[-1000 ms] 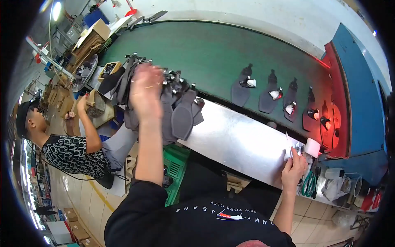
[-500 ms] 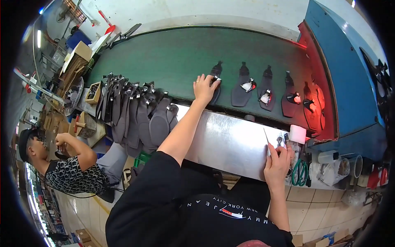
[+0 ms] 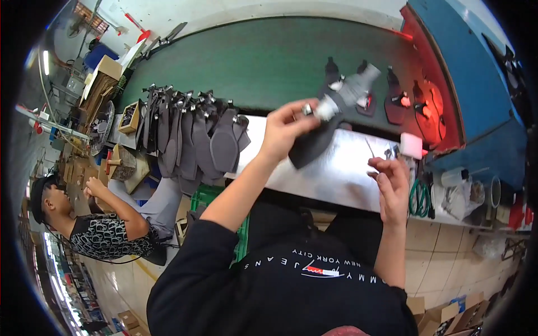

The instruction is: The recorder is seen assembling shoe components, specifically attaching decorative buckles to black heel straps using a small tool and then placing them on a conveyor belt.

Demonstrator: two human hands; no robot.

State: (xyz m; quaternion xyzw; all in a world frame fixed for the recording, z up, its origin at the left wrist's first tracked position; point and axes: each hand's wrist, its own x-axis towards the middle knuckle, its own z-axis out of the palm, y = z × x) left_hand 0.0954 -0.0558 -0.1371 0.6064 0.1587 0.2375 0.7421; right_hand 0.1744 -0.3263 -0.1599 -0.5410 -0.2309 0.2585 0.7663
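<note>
My left hand (image 3: 283, 130) is closed around a dark sandal (image 3: 314, 144), lifted above the front edge of the green belt. The sandal is tilted and blurred, with a pale patch and shiny trim at its strap. My right hand (image 3: 392, 185) is over the right end of the metal table (image 3: 347, 182), fingers curled but apart from the thumb, with no clear object between them. Close to its fingertips, a thin pointed tool (image 3: 370, 148) lies on the metal; its other end is hidden. More sandals, one being the sandal (image 3: 395, 101), lie on the belt.
Many dark sandals (image 3: 224, 143) stand packed at the left. A blue machine (image 3: 471, 73) with a red-lit opening borders the green belt (image 3: 252, 61). Right of my hand are a pink-white roll (image 3: 412, 145) and green cord (image 3: 419, 199). Another person (image 3: 106, 229) sits at left.
My left hand has lifted the sandal off the belt and brought it nearer to me, tilting it. My right hand's fingers have come up from the tool. The whole view has shifted.
</note>
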